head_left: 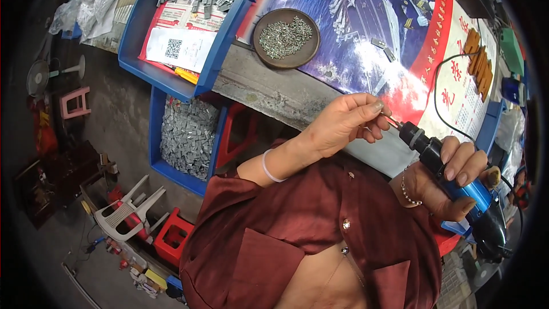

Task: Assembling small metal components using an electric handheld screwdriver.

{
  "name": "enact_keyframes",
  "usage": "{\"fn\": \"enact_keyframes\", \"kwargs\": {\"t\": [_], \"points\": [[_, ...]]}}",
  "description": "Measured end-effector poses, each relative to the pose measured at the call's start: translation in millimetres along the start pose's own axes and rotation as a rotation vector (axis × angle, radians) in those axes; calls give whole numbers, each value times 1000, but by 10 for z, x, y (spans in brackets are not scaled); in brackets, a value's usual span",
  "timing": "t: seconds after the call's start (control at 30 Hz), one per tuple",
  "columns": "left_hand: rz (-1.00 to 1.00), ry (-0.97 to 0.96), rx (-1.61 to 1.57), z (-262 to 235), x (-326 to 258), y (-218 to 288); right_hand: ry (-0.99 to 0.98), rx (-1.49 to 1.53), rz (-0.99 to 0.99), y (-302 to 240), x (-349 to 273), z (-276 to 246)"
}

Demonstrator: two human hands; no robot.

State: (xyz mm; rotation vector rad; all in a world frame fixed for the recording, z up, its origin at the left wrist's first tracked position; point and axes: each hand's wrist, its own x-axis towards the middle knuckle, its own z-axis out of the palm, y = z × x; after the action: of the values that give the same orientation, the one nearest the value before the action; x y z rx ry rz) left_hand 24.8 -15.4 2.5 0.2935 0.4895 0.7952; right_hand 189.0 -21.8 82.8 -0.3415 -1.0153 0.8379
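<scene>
My right hand is wrapped round a blue and black electric screwdriver, tilted with its bit pointing up and left. Close to the tip of the thin bit, my left hand is closed in a pinch. Whatever sits between those fingertips, if anything, is too small to make out. Beyond the left hand, a round brown dish holds a heap of small silvery screws. Two small dark grey pieces lie on the printed poster sheet covering the bench.
A blue bin with grey parts and papers stands at left on the bench; a lower blue bin holds more. A black cable curves across the sheet near orange-brown bars. Stools and a pale chair stand on the floor.
</scene>
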Motion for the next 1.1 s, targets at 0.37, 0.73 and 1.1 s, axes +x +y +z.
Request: {"fn": "enact_keyframes", "kwargs": {"t": [0.37,0.73,1.1], "points": [[-36,31,-32,-22,-6,67,-69,0,110,-15,50,-2],[-9,8,-28,-7,19,1,-90,15,110,-37,58,-42],[52,78,27,-7,0,-16,-55,7,143,-6,20,52]]}}
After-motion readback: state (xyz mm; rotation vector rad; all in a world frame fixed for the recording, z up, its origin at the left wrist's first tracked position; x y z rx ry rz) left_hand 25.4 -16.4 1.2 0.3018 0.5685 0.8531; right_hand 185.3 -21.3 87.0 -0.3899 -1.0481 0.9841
